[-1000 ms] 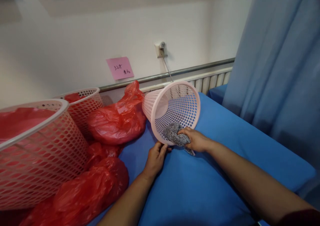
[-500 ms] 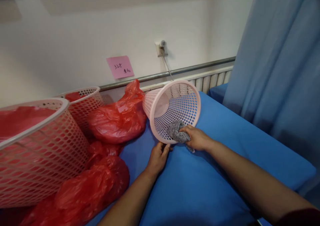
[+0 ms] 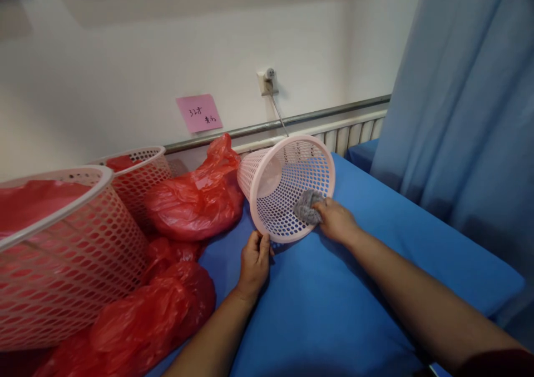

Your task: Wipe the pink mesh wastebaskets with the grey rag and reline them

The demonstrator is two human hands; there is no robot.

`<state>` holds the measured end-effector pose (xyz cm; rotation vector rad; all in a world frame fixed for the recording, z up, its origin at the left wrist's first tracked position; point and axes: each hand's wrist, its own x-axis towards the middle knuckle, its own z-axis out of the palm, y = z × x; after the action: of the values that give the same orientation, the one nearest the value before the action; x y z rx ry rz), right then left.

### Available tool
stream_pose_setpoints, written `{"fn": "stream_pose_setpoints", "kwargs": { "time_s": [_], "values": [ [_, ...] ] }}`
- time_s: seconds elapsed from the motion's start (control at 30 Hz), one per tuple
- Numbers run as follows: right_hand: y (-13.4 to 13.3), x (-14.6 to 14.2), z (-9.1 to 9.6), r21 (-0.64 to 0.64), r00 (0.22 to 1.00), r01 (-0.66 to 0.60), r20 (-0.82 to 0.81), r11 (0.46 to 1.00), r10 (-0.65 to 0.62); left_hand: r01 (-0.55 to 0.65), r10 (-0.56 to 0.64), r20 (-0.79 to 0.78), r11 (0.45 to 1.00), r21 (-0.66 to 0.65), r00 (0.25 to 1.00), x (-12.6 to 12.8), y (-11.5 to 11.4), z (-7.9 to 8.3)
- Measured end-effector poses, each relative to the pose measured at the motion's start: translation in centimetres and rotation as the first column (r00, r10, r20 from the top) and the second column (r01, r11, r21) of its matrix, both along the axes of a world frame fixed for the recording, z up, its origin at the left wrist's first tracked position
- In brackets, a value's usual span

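Pink mesh basket (image 3: 251,174) lies on its side on the blue bed (image 3: 334,310), mouth toward us. Our left hand (image 3: 254,263): grip pinched on its lower rim. Our right hand (image 3: 337,221): grip closed round a grey cloth (image 3: 306,207), pressed just inside the rim's right edge. Red bags (image 3: 192,196) crowd the basket's left side. A red-lined basket (image 3: 62,254) stands further left, and a blue curtain (image 3: 459,115) hangs at right.

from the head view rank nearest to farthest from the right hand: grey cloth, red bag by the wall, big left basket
1. grey cloth, held in the right hand
2. red bag, left of the tipped basket
3. big basket, far left
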<state>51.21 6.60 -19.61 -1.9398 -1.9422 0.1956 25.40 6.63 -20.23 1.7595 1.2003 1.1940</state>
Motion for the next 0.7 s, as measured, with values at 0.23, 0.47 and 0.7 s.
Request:
{"fn": "stream_pose_setpoints", "kwargs": {
  "time_s": [0.23, 0.47, 0.7],
  "values": [
    [-0.7, -3.0, -1.2, 0.018, 0.859, -0.411, -0.326, 0.912, 0.394, 0.034, -0.035, -0.043, 0.999, -0.011, 0.998, -0.2, 0.0, 0.2],
    [0.4, 2.1, 0.7, 0.105, 0.983, 0.170, 0.058, 0.980, -0.176, -0.064, 0.065, -0.028, 0.997, 0.036, 0.997, -0.6, 0.3, 0.7],
    [0.8, 1.2, -1.1, 0.095, 0.987, 0.086, -0.141, 0.992, -0.072, -0.045, 0.045, -0.018, 0.998, 0.034, 0.999, -0.7, 0.1, 0.2]
  ]
}}
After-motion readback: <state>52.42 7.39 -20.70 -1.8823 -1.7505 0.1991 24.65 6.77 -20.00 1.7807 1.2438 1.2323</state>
